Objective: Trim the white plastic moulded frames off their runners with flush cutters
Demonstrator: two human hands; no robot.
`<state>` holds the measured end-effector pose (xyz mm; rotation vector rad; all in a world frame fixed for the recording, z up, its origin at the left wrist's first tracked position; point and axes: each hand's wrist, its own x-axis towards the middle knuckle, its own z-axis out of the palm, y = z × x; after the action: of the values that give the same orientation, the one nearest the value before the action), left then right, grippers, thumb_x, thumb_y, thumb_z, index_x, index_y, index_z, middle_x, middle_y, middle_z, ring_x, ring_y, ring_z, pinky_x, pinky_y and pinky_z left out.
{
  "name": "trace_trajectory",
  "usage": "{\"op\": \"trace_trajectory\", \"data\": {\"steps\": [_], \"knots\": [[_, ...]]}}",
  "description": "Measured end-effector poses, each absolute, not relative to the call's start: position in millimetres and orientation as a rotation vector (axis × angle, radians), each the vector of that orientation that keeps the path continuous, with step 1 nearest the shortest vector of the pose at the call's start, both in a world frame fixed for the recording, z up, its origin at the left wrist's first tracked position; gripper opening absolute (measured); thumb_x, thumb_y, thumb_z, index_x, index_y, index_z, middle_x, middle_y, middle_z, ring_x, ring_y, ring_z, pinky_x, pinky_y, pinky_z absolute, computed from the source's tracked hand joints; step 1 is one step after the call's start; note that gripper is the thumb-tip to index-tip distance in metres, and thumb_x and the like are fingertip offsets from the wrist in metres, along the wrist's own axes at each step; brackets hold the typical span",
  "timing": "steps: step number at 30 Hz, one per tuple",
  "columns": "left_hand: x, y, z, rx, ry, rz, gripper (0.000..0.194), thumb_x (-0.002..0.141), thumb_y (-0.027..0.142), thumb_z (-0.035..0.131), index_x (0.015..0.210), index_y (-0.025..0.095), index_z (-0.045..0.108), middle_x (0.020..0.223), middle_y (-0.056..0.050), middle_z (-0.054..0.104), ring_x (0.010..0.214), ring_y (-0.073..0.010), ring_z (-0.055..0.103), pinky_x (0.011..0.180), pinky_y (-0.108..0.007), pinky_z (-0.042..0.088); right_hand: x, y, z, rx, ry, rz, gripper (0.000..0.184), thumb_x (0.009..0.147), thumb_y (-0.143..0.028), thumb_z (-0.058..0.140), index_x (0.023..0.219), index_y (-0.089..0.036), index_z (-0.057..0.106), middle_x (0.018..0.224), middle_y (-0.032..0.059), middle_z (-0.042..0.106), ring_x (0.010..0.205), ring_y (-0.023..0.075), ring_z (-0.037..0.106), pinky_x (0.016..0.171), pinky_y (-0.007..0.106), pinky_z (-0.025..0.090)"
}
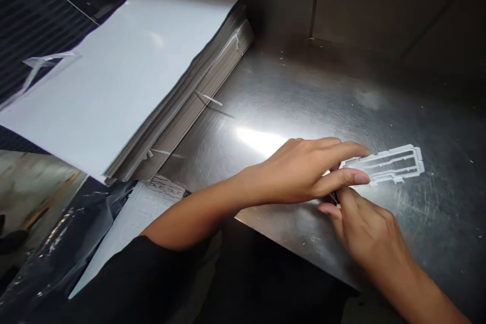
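Observation:
My left hand reaches across the metal table and pinches the near end of a thin white slotted plastic frame between thumb and fingers. The frame's far end points to the right, over the tabletop. Just below, my right hand is closed close against the left thumb, its own thumb pointing left. A small dark thing shows between the two hands, mostly hidden by the fingers. I cannot make out what it is.
A tall stack of white sheets stands at the left, with loose strips sticking out of its side. White textured pieces lie below it beside dark plastic film. Small white scraps dot the metal table; a dark wall rises behind.

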<state>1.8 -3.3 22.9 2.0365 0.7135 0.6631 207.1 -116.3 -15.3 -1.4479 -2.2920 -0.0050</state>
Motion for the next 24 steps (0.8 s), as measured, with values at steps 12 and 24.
{"op": "trace_trajectory", "data": {"steps": [12, 24], "knots": [[10, 6, 13, 1.332, 0.658, 0.821, 0.038, 0.1, 0.047, 0.09, 0.102, 0.022, 0.062, 0.088, 0.003, 0.066, 0.066, -0.0078, 0.055, 0.057, -0.023, 0.038, 229, -107, -9, -1.356, -2.352, 0.031, 0.049, 0.133, -0.051, 0.034, 0.104, -0.019, 0.057, 0.08, -0.0015, 0.06, 0.063, 0.0153, 0.063, 0.06, 0.032, 0.039], [11, 1, 22, 1.09, 0.63, 0.697, 0.042, 0.093, 0.052, 0.096, 0.086, 0.016, 0.076, 0.061, 0.005, 0.058, 0.047, -0.0068, 0.053, 0.04, -0.018, 0.036, 252, -104, -2, -1.486, -2.104, 0.193, 0.043, 0.131, -0.052, 0.042, 0.112, -0.02, 0.064, 0.091, 0.0025, 0.069, 0.066, 0.0171, 0.066, 0.06, 0.03, 0.046]]}}
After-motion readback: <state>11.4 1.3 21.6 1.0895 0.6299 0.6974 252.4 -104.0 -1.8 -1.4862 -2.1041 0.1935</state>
